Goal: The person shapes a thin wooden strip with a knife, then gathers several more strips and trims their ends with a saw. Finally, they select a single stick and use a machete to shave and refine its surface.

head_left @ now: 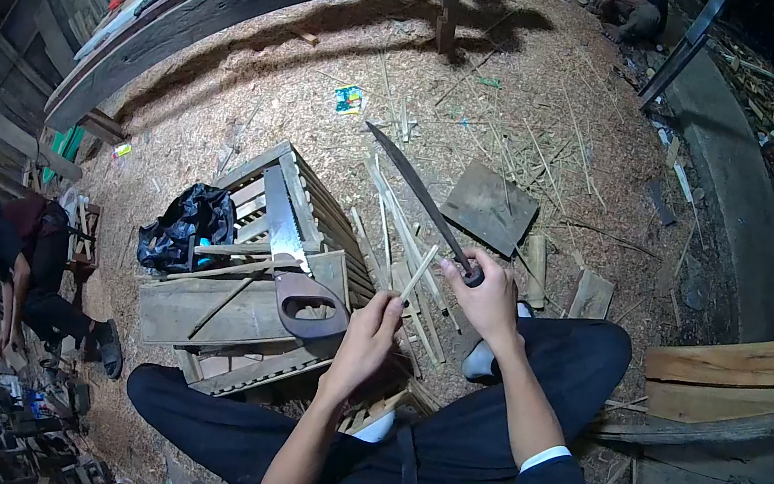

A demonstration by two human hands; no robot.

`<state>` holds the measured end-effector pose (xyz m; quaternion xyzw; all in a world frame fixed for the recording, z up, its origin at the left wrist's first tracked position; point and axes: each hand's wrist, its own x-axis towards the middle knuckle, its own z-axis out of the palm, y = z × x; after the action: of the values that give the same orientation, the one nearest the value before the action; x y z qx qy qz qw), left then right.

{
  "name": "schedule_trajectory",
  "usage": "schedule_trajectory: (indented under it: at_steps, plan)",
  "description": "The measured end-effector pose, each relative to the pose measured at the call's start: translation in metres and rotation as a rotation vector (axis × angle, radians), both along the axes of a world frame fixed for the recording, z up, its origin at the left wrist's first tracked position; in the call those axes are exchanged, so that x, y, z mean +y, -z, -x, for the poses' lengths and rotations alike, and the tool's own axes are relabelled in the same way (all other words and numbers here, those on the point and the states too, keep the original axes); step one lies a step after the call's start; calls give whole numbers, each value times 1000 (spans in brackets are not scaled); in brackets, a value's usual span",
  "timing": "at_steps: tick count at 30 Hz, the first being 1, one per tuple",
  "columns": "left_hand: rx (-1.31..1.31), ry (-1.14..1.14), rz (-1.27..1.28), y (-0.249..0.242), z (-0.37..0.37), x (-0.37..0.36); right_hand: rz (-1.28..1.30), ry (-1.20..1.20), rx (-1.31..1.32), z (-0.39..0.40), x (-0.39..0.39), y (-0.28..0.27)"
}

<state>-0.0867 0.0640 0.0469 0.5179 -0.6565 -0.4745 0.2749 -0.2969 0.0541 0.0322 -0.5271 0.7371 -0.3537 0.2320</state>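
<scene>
My right hand is closed on the handle of a long-bladed knife, its dark blade slanting up and to the left. My left hand pinches a thin pale wooden stick, which points upward, close beside the knife handle. To the left of my left hand lies a handsaw with a brown handle, resting on a slatted wooden crate. Several thin wood strips lie on the ground beyond my hands.
A black plastic bag sits by the crate. A square board lies ahead on the shavings-covered ground. A long workbench stands beyond. One person bends down at left; another is at top right. Planks stand at right.
</scene>
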Motion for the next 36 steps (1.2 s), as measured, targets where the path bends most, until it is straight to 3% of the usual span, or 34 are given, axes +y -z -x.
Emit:
schedule_trajectory:
  at_steps: [3,9,11,13,20,24,27,36]
  plan:
    - [-22,29,-102,-9,2,-2,-31,-16,-14,-3,0,-1]
    - [-34,30,-60,-2,1,-4,101,-135,-26,-23,8,4]
    - [13,-15,76,4,2,-2,108,-162,-47,-29,10,5]
    - [20,-17,68,0,2,-3,-3,-189,72,-35,12,-5]
    - [7,-33,45,-4,-2,1,21,-241,282,-34,8,16]
    - [-33,-23,-16,2,-6,1,-28,-124,200,-28,-2,14]
    - [-6,-44,55,3,-2,0,-102,-317,312,-35,19,21]
    - [1,-89,3,16,-5,2,-28,-101,67,-24,4,10]
